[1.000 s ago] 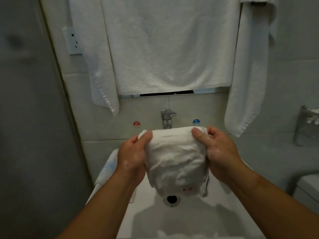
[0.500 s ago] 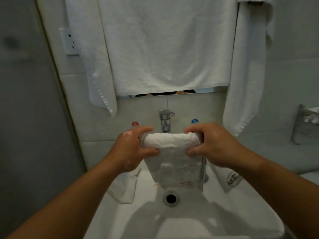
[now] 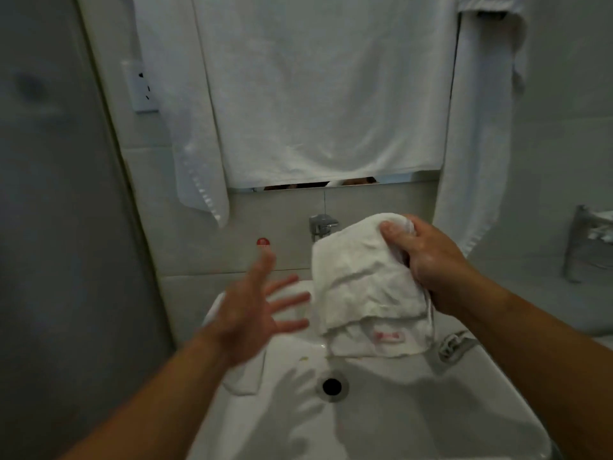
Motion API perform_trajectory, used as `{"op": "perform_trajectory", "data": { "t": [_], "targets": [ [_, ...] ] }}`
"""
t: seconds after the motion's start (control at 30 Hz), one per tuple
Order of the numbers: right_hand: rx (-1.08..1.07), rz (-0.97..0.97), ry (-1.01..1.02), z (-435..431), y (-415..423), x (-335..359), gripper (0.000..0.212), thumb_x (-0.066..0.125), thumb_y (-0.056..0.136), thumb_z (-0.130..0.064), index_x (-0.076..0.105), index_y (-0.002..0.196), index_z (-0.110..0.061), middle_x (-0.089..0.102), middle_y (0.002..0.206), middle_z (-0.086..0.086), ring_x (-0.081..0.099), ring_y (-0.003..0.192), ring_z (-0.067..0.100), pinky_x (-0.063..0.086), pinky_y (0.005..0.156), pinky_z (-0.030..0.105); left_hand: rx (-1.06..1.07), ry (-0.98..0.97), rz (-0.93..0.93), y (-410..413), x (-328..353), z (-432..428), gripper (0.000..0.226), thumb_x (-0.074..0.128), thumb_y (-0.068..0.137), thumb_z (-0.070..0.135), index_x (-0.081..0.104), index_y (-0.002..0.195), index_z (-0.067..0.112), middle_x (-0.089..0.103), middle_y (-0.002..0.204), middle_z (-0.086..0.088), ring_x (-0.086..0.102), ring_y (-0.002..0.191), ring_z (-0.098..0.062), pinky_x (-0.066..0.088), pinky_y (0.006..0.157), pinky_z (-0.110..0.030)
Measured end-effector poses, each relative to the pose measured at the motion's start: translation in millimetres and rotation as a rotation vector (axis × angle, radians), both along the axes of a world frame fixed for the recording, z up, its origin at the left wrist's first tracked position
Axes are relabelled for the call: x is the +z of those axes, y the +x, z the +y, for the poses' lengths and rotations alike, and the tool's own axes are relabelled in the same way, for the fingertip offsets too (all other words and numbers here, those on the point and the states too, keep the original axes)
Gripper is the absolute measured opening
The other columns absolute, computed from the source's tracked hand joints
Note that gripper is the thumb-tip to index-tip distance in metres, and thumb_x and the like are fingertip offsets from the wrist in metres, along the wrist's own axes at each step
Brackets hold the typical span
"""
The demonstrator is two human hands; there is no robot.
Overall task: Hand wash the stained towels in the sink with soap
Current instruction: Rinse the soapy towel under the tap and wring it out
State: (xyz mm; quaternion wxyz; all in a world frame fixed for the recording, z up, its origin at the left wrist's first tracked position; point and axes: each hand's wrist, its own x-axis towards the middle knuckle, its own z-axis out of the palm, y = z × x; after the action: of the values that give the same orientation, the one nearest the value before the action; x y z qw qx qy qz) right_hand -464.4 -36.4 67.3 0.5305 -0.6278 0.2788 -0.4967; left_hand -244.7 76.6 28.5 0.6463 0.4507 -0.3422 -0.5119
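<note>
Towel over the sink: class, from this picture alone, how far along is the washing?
Done: the towel looks wet and bunched, and the sink holds no water. In hand: the right hand grips it over the basin; the left hand is open beside it. Left: a pink mark shows on its lower edge, and a second cloth lies on the sink's left rim.

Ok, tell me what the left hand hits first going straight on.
Probably the towel the right hand grips: the left hand points its spread fingers at it, though depth is unclear.
</note>
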Motion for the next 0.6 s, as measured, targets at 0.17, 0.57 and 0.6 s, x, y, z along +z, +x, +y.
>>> {"op": "perform_trajectory", "data": {
  "t": [0.17, 0.57, 0.6],
  "targets": [
    [0.126, 0.083, -0.126, 1.1, 1.5, -12.3, 0.021, 0.063, 0.093, -0.030, 0.068, 0.106, -0.014, 0.076, 0.096, 0.005, 0.072, 0.089, 0.019, 0.061, 0.078, 0.033, -0.043, 0.037, -0.256, -31.5, -41.3, -19.7, 0.117, 0.092, 0.053, 0.058, 0.032, 0.151, 0.038, 0.064, 0.134, 0.000, 0.067, 0.117, -0.022, 0.052, 0.101, -0.053],
    [-0.012, 0.200, -0.356, -6.3, -8.0, -37.1, 0.020, 0.061, 0.096, -0.039, 0.066, 0.101, -0.020, 0.070, 0.088, -0.003, 0.064, 0.080, 0.006, 0.051, 0.071, 0.019, 0.013, -0.114, -0.371, -34.7, -44.0, -18.5, 0.062, 0.089, 0.071, 0.037, 0.064, 0.125, 0.019, 0.075, 0.118, 0.000, 0.071, 0.109, -0.023, 0.057, 0.096, -0.049],
    [-0.168, 0.271, -0.441, -5.6, -6.7, -40.6, 0.017, 0.061, 0.098, -0.039, 0.064, 0.099, -0.022, 0.069, 0.084, -0.008, 0.063, 0.075, 0.002, 0.047, 0.068, 0.014, 0.048, -0.117, -0.402, -36.6, -42.3, -15.6, 0.055, 0.084, 0.073, 0.038, 0.065, 0.122, 0.021, 0.075, 0.115, 0.003, 0.072, 0.107, -0.020, 0.059, 0.093, -0.045]
  ]
}}
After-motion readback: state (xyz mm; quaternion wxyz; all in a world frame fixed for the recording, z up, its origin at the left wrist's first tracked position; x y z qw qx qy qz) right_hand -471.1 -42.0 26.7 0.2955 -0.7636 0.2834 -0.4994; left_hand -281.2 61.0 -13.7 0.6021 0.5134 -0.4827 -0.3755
